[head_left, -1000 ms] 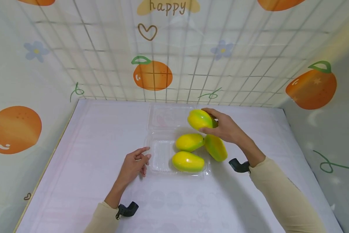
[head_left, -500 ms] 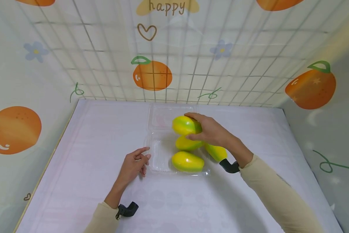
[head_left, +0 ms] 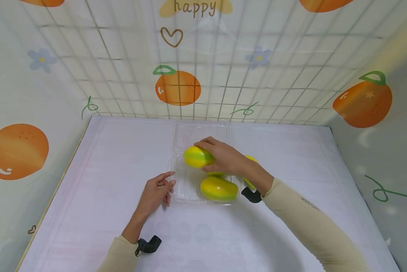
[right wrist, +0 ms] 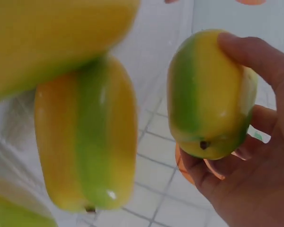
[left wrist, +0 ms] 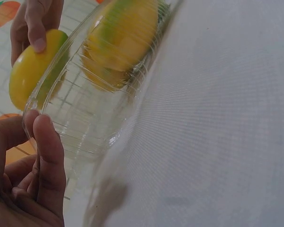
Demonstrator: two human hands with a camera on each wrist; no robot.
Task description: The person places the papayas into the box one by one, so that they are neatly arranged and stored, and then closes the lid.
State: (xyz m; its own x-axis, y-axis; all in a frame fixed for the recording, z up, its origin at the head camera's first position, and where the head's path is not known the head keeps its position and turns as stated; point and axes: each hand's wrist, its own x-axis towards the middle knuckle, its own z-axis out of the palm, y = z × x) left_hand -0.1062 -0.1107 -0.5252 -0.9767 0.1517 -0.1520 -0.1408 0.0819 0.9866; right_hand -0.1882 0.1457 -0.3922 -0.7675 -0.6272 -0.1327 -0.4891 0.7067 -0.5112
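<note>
Above the clear container (head_left: 188,189): a yellow-green mango (head_left: 195,156), gripped by the right hand (head_left: 226,156), jutting left from between thumb and fingers.
Mango placing: apparently the step in hand; the next move likely calls for lowering the fruit into the container's bare left side, then loosening the fingers.
Other mangoes: near mango (head_left: 219,188) inside, front right; second mango (head_left: 216,174) mostly hidden behind the hand; third mango (head_left: 251,158) at the right edge.
Left hand (head_left: 157,190): fingertips at the left rim; whether pinching, cannot tell.

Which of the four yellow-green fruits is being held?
The leftmost fruit in the head view, gripped by the right hand above the clear plastic container; no hand holds the other three fruits.
</note>
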